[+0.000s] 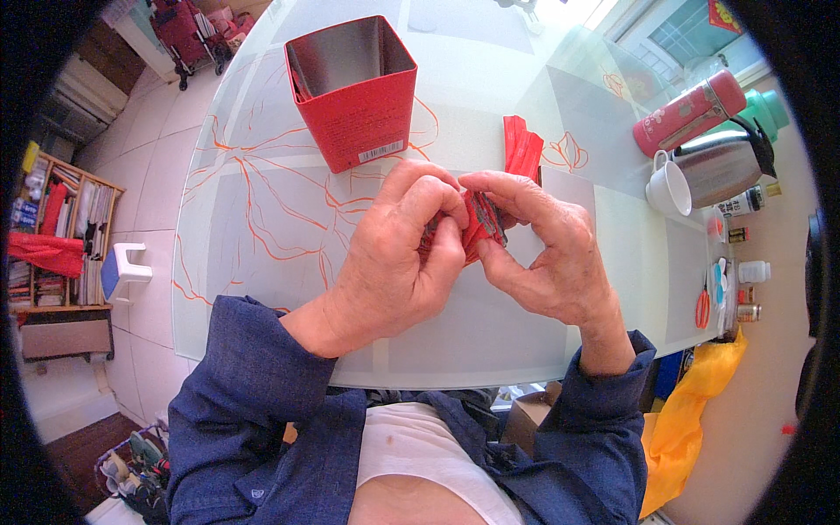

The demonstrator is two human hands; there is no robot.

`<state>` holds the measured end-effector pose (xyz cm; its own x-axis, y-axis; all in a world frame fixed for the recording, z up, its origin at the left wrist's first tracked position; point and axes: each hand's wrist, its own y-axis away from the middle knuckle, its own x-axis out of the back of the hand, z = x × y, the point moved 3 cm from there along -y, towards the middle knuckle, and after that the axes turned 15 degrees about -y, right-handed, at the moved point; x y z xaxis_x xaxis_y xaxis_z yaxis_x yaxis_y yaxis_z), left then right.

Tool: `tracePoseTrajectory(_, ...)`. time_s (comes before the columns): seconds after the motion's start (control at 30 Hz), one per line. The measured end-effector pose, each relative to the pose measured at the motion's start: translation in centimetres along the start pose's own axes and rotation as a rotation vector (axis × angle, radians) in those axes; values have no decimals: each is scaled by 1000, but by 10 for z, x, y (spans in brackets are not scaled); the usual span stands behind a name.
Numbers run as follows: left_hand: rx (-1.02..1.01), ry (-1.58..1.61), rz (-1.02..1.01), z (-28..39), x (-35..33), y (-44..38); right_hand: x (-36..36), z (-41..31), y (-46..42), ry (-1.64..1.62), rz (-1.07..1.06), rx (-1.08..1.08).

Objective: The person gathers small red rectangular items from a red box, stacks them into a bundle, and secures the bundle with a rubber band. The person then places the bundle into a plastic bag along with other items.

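My left hand [400, 252] and my right hand [548, 249] meet over the glass-topped table [453, 341], both pinching a bundle of red folded strips with grey edges [482, 226]. The fingers cover much of the bundle, and its material is unclear. Just beyond my right hand lie more red folded strips [522, 147], touching or close to a dark-edged item mostly hidden by that hand. An open red square tin [357, 111] stands beyond my left hand, with a barcode and printing on its side.
Along the right side are a pink flask [689, 111], a white cup [669, 187], a steel vacuum jug [718, 167], orange-handled scissors [703, 308] and small jars. A white stool [128, 272] stands on the floor at left, near a bookshelf [92, 243]. Yellow cloth [689, 420] hangs at lower right.
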<state>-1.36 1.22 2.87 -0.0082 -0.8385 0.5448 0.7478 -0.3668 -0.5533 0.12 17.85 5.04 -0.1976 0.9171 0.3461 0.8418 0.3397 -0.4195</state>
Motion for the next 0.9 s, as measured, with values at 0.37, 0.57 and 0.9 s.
tracePoseTrajectory(0.37,-35,3,11,-3,1,-3,-1,0,0,-4,8,9)
tracePoseTrajectory(0.57,-21,-75,60,-2,-1,-1,0,-2,-1,0,-13,-43)
tracePoseTrajectory(0.9,43,-41,57,-3,-3,-1,-2,-3,-1,31,-2,-7)
